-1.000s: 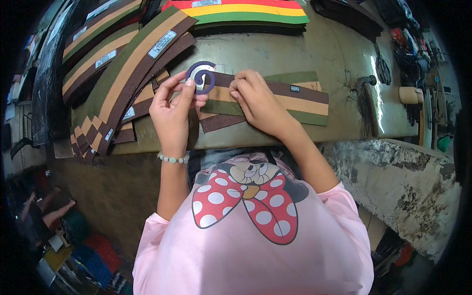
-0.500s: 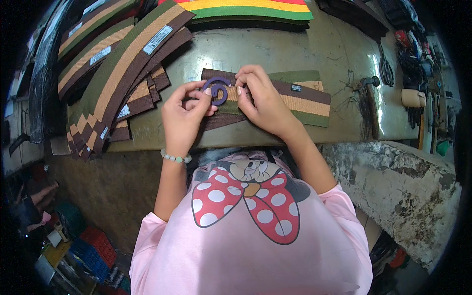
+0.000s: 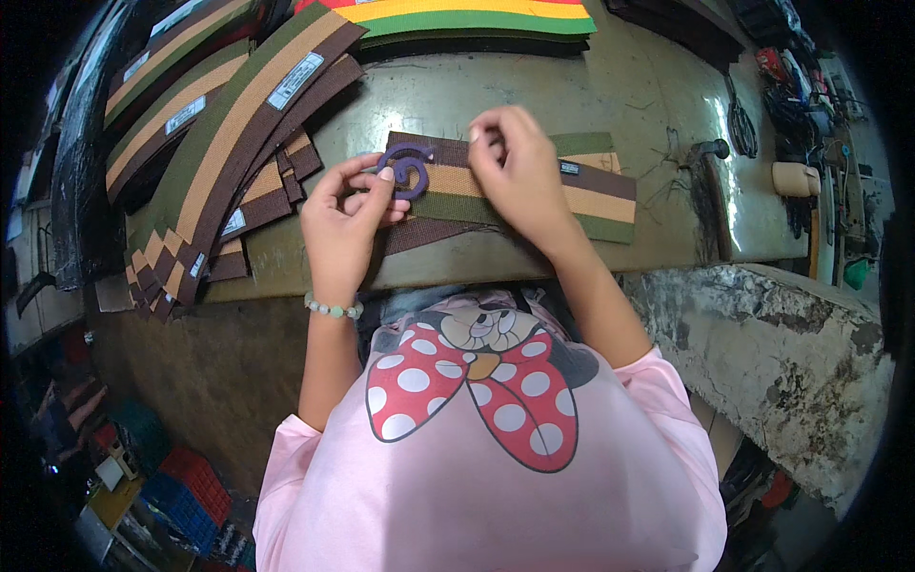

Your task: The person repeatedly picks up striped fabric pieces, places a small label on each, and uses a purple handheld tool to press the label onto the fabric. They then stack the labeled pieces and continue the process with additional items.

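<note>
Past the near edge of the olive-grey surface [image 3: 457, 91], mid-frame, the left hand [image 3: 345, 205] pinches a flat purple spiral [image 3: 421, 178] at the left end of a woven brown, tan and green strip [image 3: 450, 181]; the right hand [image 3: 519, 181] is curled to its right, its hold impossible to tell. Open room stretches up to a red, yellow and green striped stack [image 3: 477, 17], top centre. The right hand has drawn away from the spiral since the earlier frame.

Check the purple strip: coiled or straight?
Coiled: the purple strip curls into a spiral in the left grip, over the striped band.
</note>
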Motion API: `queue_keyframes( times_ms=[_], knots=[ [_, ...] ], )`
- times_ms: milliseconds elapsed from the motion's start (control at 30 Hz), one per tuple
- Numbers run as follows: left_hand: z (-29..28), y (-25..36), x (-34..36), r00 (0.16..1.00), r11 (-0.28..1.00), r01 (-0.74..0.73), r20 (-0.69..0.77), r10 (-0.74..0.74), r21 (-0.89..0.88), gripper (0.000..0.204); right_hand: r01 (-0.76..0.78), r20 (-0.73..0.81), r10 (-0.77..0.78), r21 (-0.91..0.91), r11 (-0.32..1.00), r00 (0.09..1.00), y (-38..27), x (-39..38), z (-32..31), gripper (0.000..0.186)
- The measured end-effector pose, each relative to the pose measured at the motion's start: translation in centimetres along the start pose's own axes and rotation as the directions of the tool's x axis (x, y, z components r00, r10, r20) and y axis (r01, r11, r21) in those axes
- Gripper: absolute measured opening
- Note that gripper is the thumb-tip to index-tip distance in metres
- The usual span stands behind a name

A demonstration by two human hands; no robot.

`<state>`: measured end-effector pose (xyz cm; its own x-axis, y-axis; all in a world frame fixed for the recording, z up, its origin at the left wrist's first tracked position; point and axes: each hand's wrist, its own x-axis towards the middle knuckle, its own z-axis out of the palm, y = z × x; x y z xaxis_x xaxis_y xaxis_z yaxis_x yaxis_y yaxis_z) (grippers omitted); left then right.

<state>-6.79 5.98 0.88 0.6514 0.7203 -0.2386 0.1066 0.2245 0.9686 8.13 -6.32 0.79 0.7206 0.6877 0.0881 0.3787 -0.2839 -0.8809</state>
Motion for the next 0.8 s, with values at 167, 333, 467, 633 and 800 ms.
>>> queue_keyframes(
  times_ms=[167, 333, 467, 633, 800],
  knots=[
    [0.4, 0.5, -0.2, 1.000, 1.000, 0.000, -0.009, 0.000, -0.010, 0.028, 0.261, 0.031, -0.260, -0.205, 0.943, 0.965, 0.5, 2.2, -0.3, 0.017],
    [0.9, 1.3, 0.0, 0.999, 1.000, -0.030, -0.036, 0.030, -0.004, 0.027, 0.263, 0.224, -0.234, -0.113, 0.958, 0.946, 1.0, 2.2, -0.6, 0.013],
    [1.7, 1.1, 1.3, 0.997, 0.994, -0.083, 0.000, 0.083, 0.076, 0.026, 0.282, 0.168, -0.254, -0.176, 0.943, 0.953, 1.3, 2.0, -0.1, 0.012],
    [2.0, 0.2, 1.9, 0.998, 0.995, -0.057, -0.029, 0.060, 0.083, 0.025, 0.338, 0.080, -0.328, -0.235, 0.911, 0.941, 1.9, 1.6, 0.8, 0.013],
    [1.7, 0.0, 1.8, 0.996, 0.995, -0.081, -0.023, 0.082, 0.062, 0.024, 0.319, 0.033, -0.321, -0.250, 0.914, 0.947, 2.0, 1.1, 1.1, 0.011]
  ],
)
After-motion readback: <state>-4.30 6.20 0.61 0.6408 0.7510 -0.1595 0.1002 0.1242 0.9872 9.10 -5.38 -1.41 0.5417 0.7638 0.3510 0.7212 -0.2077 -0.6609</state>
